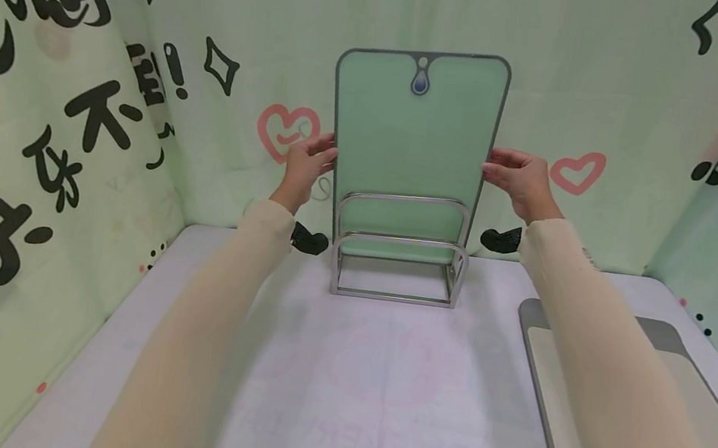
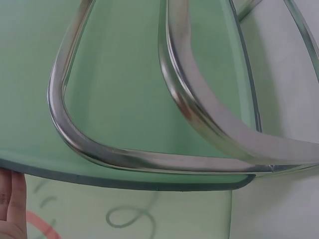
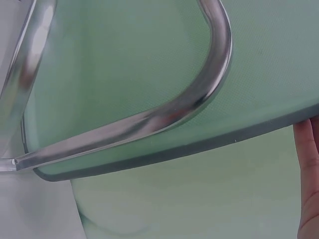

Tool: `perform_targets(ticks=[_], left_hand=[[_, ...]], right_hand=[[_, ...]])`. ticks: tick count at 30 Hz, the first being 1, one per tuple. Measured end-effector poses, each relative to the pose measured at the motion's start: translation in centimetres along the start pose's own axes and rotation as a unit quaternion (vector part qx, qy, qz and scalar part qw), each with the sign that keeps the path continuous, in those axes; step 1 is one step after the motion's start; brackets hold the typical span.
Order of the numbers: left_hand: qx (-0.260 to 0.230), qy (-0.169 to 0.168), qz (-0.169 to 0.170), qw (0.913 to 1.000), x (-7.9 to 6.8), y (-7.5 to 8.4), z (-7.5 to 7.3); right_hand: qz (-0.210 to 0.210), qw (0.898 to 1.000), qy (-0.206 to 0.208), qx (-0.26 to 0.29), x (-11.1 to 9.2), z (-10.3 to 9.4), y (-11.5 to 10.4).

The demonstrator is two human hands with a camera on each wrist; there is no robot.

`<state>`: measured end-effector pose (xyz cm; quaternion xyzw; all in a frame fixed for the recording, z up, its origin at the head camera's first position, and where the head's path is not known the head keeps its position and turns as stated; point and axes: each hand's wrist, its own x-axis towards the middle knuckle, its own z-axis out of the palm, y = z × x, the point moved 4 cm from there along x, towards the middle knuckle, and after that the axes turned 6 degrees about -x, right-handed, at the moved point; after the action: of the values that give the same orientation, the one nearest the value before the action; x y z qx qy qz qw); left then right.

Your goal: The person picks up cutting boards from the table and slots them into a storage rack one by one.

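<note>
A green cutting board [image 1: 412, 140] with a grey rim and a drop-shaped hole at the top stands upright. Two hoops of a metal rack [image 1: 402, 240] pass in front of its lower part; whether more of the rack lies behind it is hidden. My left hand [image 1: 306, 171] holds the board's left edge, its fingers [image 2: 17, 199] partly in view at the left wrist camera. On the opposite edge, at about the same height, my right hand [image 1: 525, 182] pinches the board. Behind the rim, the right fingertips are hidden in the right wrist view.
A pale board with a grey border [image 1: 558, 374] lies flat on the right of the white table [image 1: 363, 393], partly under my right forearm. Light green curtains [image 1: 258, 11] with black lettering and pink hearts enclose the back and sides.
</note>
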<state>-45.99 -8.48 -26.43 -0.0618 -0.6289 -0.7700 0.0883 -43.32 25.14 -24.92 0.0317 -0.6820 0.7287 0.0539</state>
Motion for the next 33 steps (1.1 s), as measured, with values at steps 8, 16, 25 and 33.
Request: perform_targets(ticks=[8,16,25,33], left_hand=[[-0.010,-0.004,-0.020,0.9998,0.19,-0.44,0.17],[-0.019,-0.033,-0.018,0.9991,-0.16,-0.31,0.31],[-0.034,-0.037,-0.024,0.9985,-0.08,-0.44,0.19],[-0.034,-0.048,-0.042,0.9974,-0.12,-0.73,-0.25]], right_hand=[[-0.008,1.000,0.013,0.007,-0.11,0.21,0.22],[-0.004,1.000,0.022,-0.012,-0.02,0.39,0.37],[-0.006,1.000,0.015,-0.025,0.15,0.36,0.68],[-0.004,1.000,0.006,-0.008,0.20,0.16,0.93]])
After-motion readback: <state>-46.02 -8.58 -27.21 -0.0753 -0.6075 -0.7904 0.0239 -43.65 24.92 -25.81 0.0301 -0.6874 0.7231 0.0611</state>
